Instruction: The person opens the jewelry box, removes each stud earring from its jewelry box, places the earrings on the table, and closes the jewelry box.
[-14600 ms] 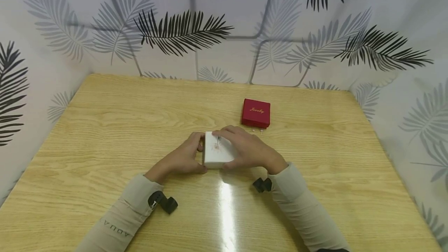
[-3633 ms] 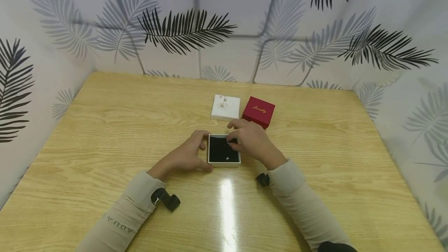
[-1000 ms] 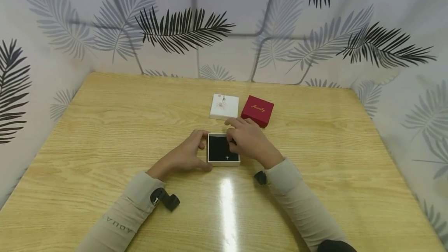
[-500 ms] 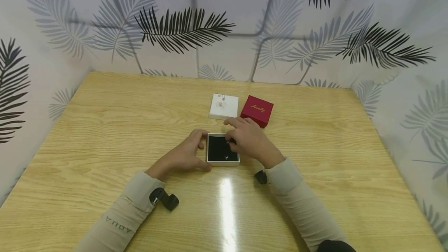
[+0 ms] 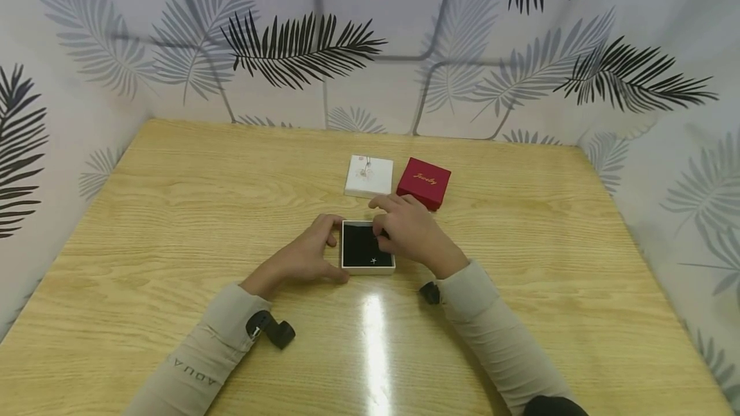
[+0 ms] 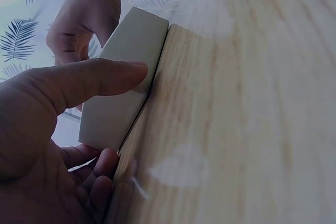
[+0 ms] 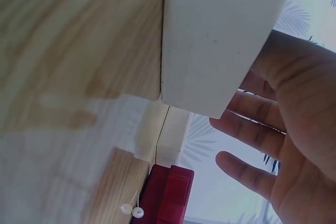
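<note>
A small white jewellery box [image 5: 368, 271] stands without its lid on the table, lined with a black insert [image 5: 360, 247]. One star-shaped stud earring [image 5: 374, 261] shows near its front right corner. My left hand [image 5: 309, 254] grips the box from the left; its thumb [image 6: 123, 74] lies along the front wall in the left wrist view. Over the box's right side, my right hand [image 5: 413, 231] has thumb and forefinger together at the insert, pinching where an earring glinted earlier; that small piece is hidden now. In the right wrist view, the other fingers [image 7: 252, 129] are spread.
The white lid [image 5: 369, 177] with a flower print lies behind the box. Beside it sits a red box [image 5: 424, 182] lettered "Jewelry". Pearl stud earrings [image 7: 137, 212] lie by the red box in the right wrist view. A patterned curtain [image 5: 300, 50] hangs behind the table.
The white box was lidded 14.6 s ago; its lid now lies behind it, and the red box is slightly turned. Over the last second both hands have kept their places.
</note>
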`<action>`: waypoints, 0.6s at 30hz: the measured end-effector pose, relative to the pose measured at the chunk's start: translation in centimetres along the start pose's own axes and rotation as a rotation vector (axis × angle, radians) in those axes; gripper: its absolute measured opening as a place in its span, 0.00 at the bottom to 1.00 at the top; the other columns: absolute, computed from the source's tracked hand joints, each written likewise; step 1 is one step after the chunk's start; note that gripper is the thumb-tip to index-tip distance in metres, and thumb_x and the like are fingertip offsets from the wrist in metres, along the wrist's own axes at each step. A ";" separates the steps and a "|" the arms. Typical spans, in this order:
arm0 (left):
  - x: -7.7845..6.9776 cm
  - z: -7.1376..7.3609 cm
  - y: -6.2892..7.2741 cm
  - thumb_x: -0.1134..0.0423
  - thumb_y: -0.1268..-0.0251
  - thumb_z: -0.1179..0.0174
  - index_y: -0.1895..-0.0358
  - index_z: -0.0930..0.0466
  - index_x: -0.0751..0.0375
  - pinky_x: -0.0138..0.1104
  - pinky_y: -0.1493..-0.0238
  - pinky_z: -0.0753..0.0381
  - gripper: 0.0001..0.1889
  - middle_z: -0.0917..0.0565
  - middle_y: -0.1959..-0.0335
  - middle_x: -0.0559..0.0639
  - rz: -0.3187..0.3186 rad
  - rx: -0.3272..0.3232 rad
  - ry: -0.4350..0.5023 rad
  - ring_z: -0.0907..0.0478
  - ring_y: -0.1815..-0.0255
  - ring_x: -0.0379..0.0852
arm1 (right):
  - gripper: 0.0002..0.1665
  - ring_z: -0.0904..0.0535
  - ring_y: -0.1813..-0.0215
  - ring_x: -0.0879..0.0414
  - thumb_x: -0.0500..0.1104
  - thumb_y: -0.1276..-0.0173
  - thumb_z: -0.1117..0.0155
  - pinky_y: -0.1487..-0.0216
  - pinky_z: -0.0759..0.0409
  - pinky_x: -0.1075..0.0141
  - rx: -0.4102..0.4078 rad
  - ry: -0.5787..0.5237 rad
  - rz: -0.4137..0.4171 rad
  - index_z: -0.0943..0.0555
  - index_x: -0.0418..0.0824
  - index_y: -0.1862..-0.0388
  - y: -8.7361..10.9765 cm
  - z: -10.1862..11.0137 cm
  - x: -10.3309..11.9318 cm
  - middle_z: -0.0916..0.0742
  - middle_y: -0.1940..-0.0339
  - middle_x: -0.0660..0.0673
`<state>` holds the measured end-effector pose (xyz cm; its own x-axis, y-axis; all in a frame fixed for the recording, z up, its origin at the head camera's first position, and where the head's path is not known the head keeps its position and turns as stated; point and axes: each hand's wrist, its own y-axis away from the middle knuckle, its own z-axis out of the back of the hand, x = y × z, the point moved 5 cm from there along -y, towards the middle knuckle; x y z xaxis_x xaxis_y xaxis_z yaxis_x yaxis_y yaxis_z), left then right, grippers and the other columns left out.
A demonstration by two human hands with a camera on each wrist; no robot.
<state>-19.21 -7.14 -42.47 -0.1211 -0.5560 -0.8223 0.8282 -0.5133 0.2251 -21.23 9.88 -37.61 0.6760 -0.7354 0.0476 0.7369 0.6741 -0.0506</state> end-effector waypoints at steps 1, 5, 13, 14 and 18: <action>0.0 0.0 0.0 0.59 0.54 0.21 0.28 0.43 0.61 0.42 0.42 0.30 0.50 0.34 0.38 0.55 -0.001 0.001 0.000 0.33 0.42 0.51 | 0.02 0.21 0.37 0.50 0.43 0.39 0.28 0.39 0.22 0.54 0.003 -0.001 -0.003 0.12 0.47 0.68 0.0 0.0 0.0 0.17 0.39 0.46; 0.0 0.0 -0.1 0.59 0.54 0.21 0.28 0.43 0.61 0.42 0.42 0.30 0.50 0.34 0.38 0.55 -0.003 0.004 0.000 0.33 0.42 0.51 | 0.02 0.22 0.36 0.50 0.44 0.39 0.28 0.39 0.23 0.54 0.019 -0.010 -0.013 0.13 0.48 0.69 0.1 0.0 -0.2 0.18 0.39 0.46; 0.0 0.0 0.0 0.59 0.54 0.21 0.28 0.44 0.61 0.42 0.42 0.30 0.51 0.34 0.38 0.55 0.005 0.006 -0.002 0.33 0.42 0.52 | 0.04 0.23 0.35 0.50 0.46 0.39 0.27 0.39 0.23 0.53 0.038 -0.019 -0.029 0.12 0.48 0.69 0.1 0.0 -0.3 0.18 0.38 0.46; 0.0 0.0 0.0 0.59 0.54 0.21 0.28 0.44 0.62 0.43 0.42 0.30 0.51 0.34 0.38 0.55 0.005 0.005 -0.004 0.33 0.42 0.52 | 0.03 0.23 0.34 0.50 0.46 0.39 0.27 0.38 0.23 0.53 0.041 -0.017 -0.029 0.12 0.48 0.69 0.1 0.0 -0.2 0.18 0.38 0.46; -0.1 0.0 0.1 0.59 0.53 0.22 0.28 0.44 0.62 0.43 0.42 0.29 0.51 0.34 0.37 0.56 0.004 0.004 -0.010 0.33 0.42 0.52 | 0.03 0.24 0.33 0.50 0.46 0.38 0.28 0.36 0.24 0.53 0.052 -0.011 -0.025 0.11 0.49 0.68 0.0 -0.1 -0.1 0.19 0.37 0.46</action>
<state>-19.11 -7.12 -42.43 -0.1230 -0.5645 -0.8162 0.8262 -0.5138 0.2309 -21.28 9.95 -37.68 0.6570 -0.7515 0.0592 0.7527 0.6583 0.0027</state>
